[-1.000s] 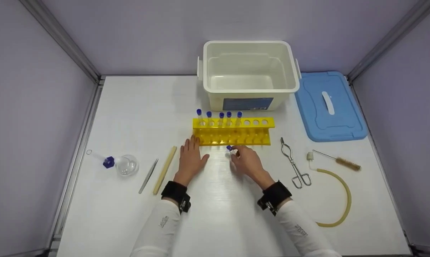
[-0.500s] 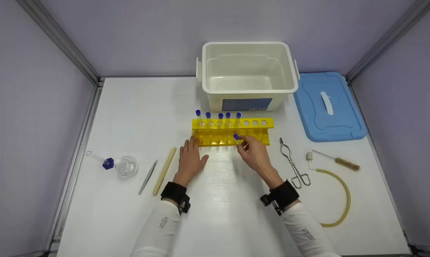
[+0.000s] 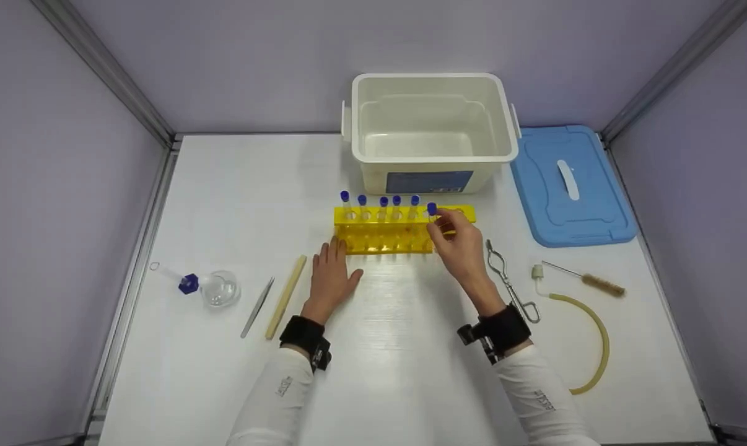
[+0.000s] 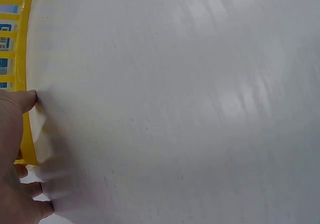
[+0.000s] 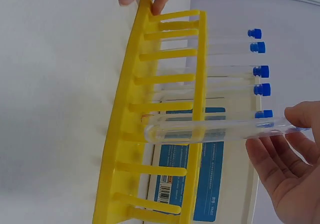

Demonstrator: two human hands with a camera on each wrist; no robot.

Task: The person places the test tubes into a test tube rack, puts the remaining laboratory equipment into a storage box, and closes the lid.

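My right hand [image 3: 464, 249] pinches a clear test tube [image 5: 220, 130] near its blue cap [image 3: 432, 209]. In the right wrist view the tube stands upright along the rack, its rounded bottom in front of the rack's lower part. It appears to be on the near side of the yellow test tube rack [image 3: 383, 235], not through a hole. Several blue-capped test tubes [image 3: 384, 204] fill the rack's left holes. My left hand [image 3: 331, 275] lies with extended fingers at the rack's front left corner. In the left wrist view, its thumb and fingers are around the yellow rack's end [image 4: 22, 78].
Behind the rack stands a white bin [image 3: 435, 158], with its blue lid [image 3: 575, 210] to the right. Crucible tongs [image 3: 500, 263], a tube brush [image 3: 602, 285] and rubber tubing [image 3: 606, 344] lie at right. A glass flask [image 3: 220, 289], tweezers [image 3: 257, 308] and a wooden stick [image 3: 285, 298] lie left.
My right hand has carried the test tube up from the table in front of the rack, then right and away from me to the rack's upper bar. My left hand has stayed put.
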